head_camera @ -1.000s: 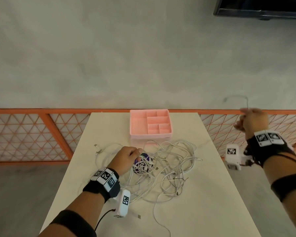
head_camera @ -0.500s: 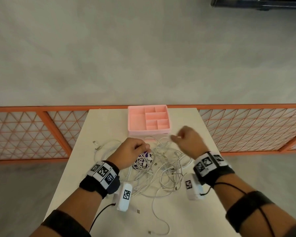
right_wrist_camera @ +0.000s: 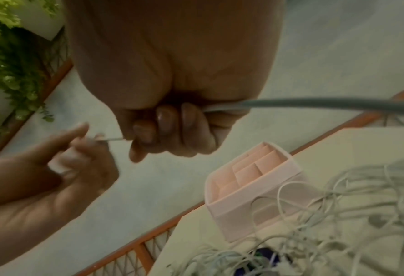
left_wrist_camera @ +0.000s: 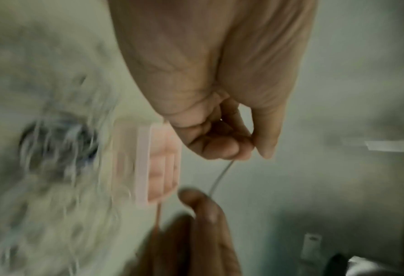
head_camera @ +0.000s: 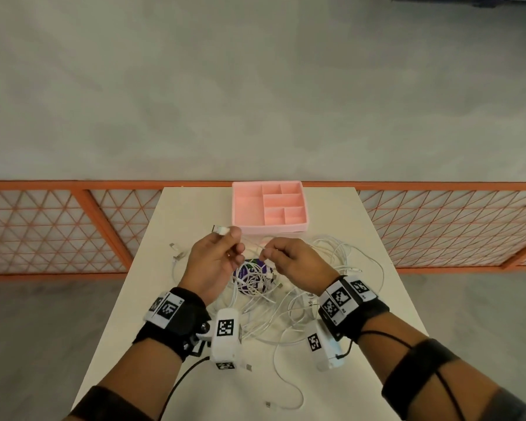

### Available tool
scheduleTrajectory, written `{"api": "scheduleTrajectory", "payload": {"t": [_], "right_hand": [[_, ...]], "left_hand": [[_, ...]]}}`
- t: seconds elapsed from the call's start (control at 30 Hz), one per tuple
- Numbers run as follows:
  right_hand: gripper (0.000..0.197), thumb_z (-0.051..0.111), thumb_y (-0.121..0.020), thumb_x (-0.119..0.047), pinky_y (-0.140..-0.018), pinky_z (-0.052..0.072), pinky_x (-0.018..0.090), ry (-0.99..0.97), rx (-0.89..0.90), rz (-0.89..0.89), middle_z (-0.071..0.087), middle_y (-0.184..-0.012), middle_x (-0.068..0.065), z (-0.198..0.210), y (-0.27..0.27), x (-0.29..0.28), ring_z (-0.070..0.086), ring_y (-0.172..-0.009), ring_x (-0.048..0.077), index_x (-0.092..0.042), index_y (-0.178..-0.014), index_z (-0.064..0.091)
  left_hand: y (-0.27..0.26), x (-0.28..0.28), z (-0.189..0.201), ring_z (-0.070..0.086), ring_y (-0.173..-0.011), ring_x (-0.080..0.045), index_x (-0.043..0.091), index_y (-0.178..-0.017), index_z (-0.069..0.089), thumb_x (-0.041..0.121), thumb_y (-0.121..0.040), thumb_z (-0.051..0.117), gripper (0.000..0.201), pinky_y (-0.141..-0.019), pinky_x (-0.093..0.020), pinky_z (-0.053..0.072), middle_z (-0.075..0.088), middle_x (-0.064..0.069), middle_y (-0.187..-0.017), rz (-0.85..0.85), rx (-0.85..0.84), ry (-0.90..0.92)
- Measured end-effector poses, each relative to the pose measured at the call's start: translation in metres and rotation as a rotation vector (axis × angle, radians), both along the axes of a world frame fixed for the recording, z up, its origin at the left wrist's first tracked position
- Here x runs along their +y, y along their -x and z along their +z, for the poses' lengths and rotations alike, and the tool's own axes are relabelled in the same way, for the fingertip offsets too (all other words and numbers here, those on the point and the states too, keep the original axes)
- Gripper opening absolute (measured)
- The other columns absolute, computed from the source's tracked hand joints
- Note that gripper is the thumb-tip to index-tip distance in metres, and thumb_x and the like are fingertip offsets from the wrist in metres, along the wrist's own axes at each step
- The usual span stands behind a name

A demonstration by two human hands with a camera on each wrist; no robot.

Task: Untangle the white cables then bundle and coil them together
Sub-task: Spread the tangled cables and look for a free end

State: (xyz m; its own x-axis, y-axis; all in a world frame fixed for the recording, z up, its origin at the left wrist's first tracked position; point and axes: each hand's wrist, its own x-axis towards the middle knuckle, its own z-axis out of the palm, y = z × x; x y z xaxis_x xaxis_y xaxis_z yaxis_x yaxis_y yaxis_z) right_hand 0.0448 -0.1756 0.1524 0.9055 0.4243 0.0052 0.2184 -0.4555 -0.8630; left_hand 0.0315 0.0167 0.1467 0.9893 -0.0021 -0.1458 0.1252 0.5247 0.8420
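Observation:
A tangle of white cables (head_camera: 289,296) lies on the white table (head_camera: 362,375), partly over a purple round object (head_camera: 252,273). Both hands are raised just above the pile. My left hand (head_camera: 222,253) pinches one white cable near its plug (head_camera: 220,230), which sticks out past the fingers. My right hand (head_camera: 281,256) pinches the same cable a short way along; the thin strand (head_camera: 252,247) runs between the two hands. In the right wrist view the cable (right_wrist_camera: 314,105) passes through my curled right fingers (right_wrist_camera: 168,127). The left wrist view is blurred and shows the strand (left_wrist_camera: 220,177) leaving my left fingers.
A pink divided tray (head_camera: 269,208) stands at the table's far middle, just beyond the hands. Loose cable ends trail toward the near edge (head_camera: 283,402) and the left (head_camera: 176,253). An orange mesh railing (head_camera: 58,229) runs behind the table.
My right hand came back from far right and high to the middle of the table. My left hand lifted off the pile; both now pinch one cable between them.

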Motion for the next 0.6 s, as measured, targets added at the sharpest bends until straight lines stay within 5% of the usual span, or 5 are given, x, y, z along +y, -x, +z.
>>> {"api": "scheduleTrajectory", "payload": {"t": [0.2, 0.3, 0.37, 0.5, 0.6], "right_hand": [[0.023, 0.045, -0.104, -0.03, -0.059, 0.039, 0.022, 0.052, -0.016, 0.026, 0.051, -0.063, -0.012, -0.016, 0.009, -0.007, 0.045, -0.055, 0.003, -0.028, -0.087, 0.06], [0.026, 0.044, -0.103, -0.036, -0.074, 0.045, 0.025, 0.292, -0.032, 0.051, 0.061, -0.081, -0.013, -0.035, 0.007, -0.059, 0.056, -0.073, 0.003, -0.024, -0.098, 0.066], [0.027, 0.046, -0.101, -0.041, -0.083, 0.047, 0.03, 0.439, -0.017, 0.046, 0.066, -0.089, -0.012, -0.044, 0.004, -0.105, 0.061, -0.085, 0.01, -0.026, -0.099, 0.068], [0.022, 0.049, -0.1, -0.041, -0.078, 0.042, 0.029, 0.677, 0.016, -0.051, 0.064, -0.082, -0.015, -0.035, -0.01, -0.179, 0.059, -0.082, 0.011, -0.029, -0.095, 0.067], [0.018, 0.046, -0.1, -0.043, -0.084, 0.044, 0.034, 0.81, 0.028, -0.163, 0.068, -0.095, -0.01, -0.024, -0.019, -0.229, 0.062, -0.092, 0.018, -0.037, -0.094, 0.061]], "left_hand": [[-0.005, -0.024, 0.006, 0.064, -0.071, -0.019, 0.005, -0.086, 0.062, 0.023, -0.106, 0.044, 0.032, -0.073, -0.038, 0.057, 0.062, -0.007, -0.073, 0.085, -0.049, -0.114], [-0.016, -0.006, 0.004, 0.044, -0.051, -0.015, 0.012, -0.08, 0.052, 0.023, -0.108, 0.036, 0.034, -0.054, -0.031, 0.051, 0.043, 0.0, -0.059, 0.216, 0.011, 0.03], [-0.022, 0.005, 0.001, 0.028, -0.046, -0.012, 0.016, -0.074, 0.047, 0.024, -0.108, 0.036, 0.037, -0.04, -0.021, 0.032, 0.032, 0.004, -0.054, 0.268, 0.036, -0.033], [-0.019, 0.006, -0.01, 0.022, -0.04, -0.008, 0.016, -0.072, 0.043, 0.027, -0.108, 0.036, 0.039, -0.04, -0.016, 0.02, 0.029, 0.006, -0.051, 0.25, 0.009, -0.245], [-0.013, 0.005, -0.02, 0.023, -0.039, -0.008, 0.015, -0.073, 0.044, 0.026, -0.108, 0.037, 0.038, -0.041, -0.016, 0.02, 0.031, 0.005, -0.051, 0.233, 0.0, -0.317]]}}
